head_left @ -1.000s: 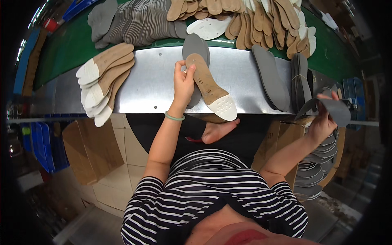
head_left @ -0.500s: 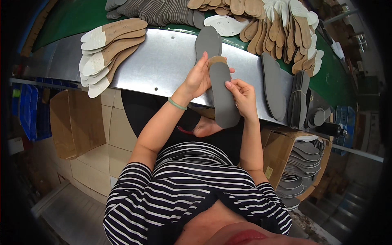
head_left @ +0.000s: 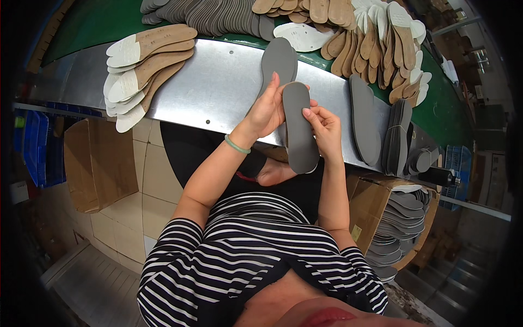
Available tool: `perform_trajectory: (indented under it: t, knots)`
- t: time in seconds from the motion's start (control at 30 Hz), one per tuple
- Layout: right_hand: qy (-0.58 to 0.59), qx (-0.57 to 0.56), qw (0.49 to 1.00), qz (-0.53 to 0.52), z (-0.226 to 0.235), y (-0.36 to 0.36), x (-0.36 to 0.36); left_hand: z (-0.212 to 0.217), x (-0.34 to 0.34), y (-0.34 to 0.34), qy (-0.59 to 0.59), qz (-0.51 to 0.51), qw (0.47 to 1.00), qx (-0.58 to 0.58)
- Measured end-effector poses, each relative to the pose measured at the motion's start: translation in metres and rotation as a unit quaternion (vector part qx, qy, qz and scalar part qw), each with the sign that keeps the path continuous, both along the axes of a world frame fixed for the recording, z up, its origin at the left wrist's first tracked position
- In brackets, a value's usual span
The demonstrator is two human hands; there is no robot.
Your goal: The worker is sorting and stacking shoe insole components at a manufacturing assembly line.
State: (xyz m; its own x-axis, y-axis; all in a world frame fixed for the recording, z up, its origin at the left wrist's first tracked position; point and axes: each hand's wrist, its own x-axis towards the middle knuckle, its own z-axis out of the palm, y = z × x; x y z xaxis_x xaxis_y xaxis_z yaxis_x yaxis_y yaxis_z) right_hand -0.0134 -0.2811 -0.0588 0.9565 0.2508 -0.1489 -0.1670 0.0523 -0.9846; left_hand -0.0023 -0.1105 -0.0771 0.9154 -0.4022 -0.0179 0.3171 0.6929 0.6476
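Grey insole [head_left: 299, 128] sits clamped between my left hand [head_left: 268, 109] and right hand [head_left: 325, 126], raised just above the metal bench [head_left: 218, 87], seemingly so its edges line up.

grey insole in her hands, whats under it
Beneath the held grey insole lies another grey insole on the metal table. Both hands grip it; its underside is hidden.
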Motion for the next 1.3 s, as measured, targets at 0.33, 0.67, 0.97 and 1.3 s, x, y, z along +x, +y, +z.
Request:
perform_trajectory:
  t: [0.33, 0.67, 0.97, 1.3]
  knots:
    - [0.003, 0.016, 1.000, -0.001, -0.001, -0.001, 0.000, 0.004, -0.003, 0.001, 0.002, 0.001, 1.000, 0.015]
    - [0.013, 0.021, 1.000, -0.010, -0.001, -0.001, 0.001, 0.009, -0.003, 0.001, 0.015, -0.002, 1.000, -0.002]
    - [0.010, 0.030, 0.999, -0.016, -0.001, 0.003, -0.002, 0.011, -0.007, 0.000, 0.046, 0.033, 0.998, -0.013]
    - [0.053, -0.058, 0.996, 0.029, 0.005, -0.024, -0.029, 0.000, 0.000, 0.022, 0.060, 0.033, 0.997, -0.035]
